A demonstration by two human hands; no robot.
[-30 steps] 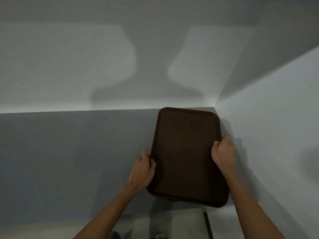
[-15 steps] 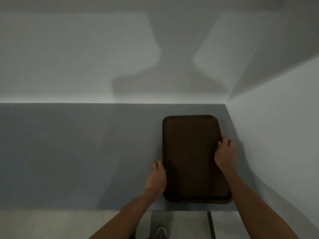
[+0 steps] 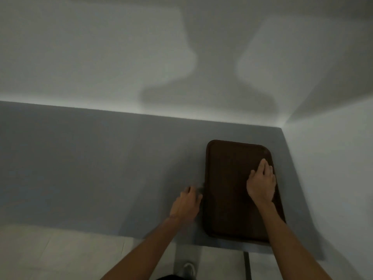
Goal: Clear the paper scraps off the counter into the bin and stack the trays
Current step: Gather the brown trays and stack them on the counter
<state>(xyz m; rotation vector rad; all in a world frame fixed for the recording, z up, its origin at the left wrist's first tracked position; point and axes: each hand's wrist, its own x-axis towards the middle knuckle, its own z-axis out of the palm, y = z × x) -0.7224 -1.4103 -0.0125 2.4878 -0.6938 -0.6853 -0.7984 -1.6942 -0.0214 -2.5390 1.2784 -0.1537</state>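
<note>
A dark brown tray [image 3: 228,190] lies flat on the grey counter [image 3: 90,168], in its right corner near the side wall. My right hand [image 3: 261,183] rests flat on top of the tray's right half, fingers straight and pointing away from me. My left hand [image 3: 186,202] is on the counter just left of the tray's long edge, fingers loosely curled and holding nothing. Whether more trays lie under the top one I cannot tell. No paper scraps or bin are in view.
A white wall [image 3: 101,57] runs behind the counter and another white wall [image 3: 333,178] closes its right side. The counter's front edge runs below the tray, with pale floor tiles [image 3: 50,255] and my shoe [image 3: 188,268] beneath.
The tray came down from a tilted carry to lie flat on the counter. My right hand left the tray's right rim and now lies on top. My left hand came off the left rim.
</note>
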